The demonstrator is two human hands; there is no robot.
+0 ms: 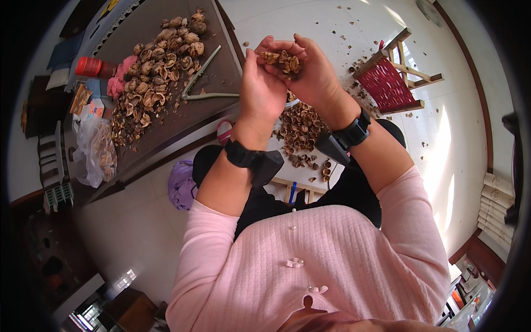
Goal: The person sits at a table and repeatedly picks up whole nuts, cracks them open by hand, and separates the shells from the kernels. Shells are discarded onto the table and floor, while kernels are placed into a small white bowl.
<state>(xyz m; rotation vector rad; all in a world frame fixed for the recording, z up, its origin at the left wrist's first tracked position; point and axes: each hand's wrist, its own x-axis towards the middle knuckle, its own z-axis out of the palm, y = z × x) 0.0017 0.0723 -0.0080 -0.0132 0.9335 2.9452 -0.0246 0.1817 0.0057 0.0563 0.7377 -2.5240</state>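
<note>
Walnut kernels (286, 63) lie cupped between my left hand (265, 83) and my right hand (313, 72), which touch along their inner edges, palms up. Below them, the rim of a bowl (292, 103) shows partly, mostly hidden by my wrists. A heap of cracked walnut shells (302, 126) is spread beneath my forearms. On the dark table (166, 137) to the left is a large pile of walnuts and broken shells (155, 68). A long-handled metal nutcracker (195, 85) rests there with its arms spread, near the table's edge.
A clear plastic bag (93, 153), a red-lidded jar (88, 66) and a pink cloth (121, 76) are on the table. A wooden stool with a red woven seat (386, 81) lies tipped on the floor at right, among shell bits. A purple bag (181, 184) sits beside my leg.
</note>
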